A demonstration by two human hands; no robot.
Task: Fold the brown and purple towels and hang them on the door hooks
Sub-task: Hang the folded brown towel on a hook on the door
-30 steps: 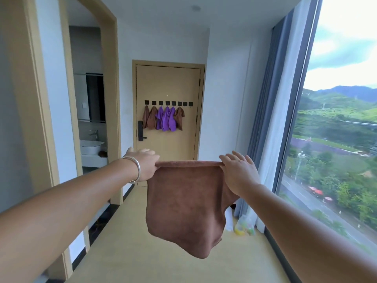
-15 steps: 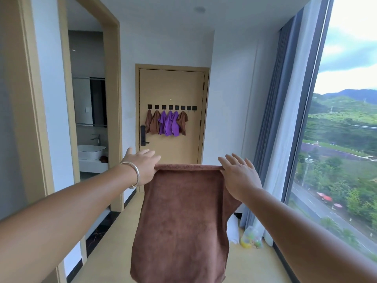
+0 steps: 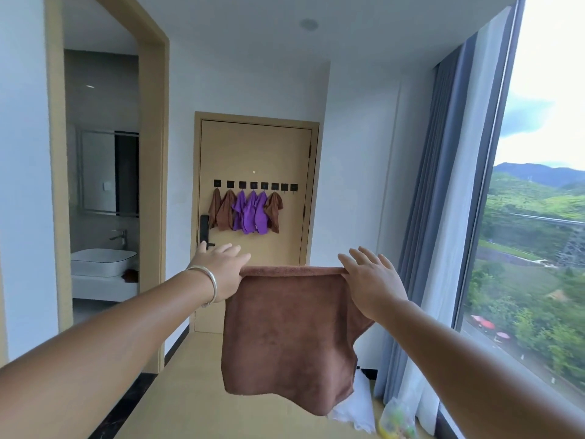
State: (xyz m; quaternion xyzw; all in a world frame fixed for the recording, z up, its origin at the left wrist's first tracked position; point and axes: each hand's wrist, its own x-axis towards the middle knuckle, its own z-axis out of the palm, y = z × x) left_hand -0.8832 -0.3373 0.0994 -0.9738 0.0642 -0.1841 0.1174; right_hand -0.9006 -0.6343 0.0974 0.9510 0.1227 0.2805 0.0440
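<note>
A soft brown towel (image 3: 289,337) hangs low in the middle (folded over on top), its corners pinched by the left hand (image 3: 221,270) and right hand (image 3: 373,283), other fingers spread apart.

Brown towel (image 3: 289,337); purple towels (image 3: 250,212); tan door (image 3: 256,153).

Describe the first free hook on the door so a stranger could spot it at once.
Find the tan door at the corridor's end; a row of eight black square hooks crosses it. Six carry brown or purple towels. The first free hook is second from the right, with nothing hanging under it.
</note>
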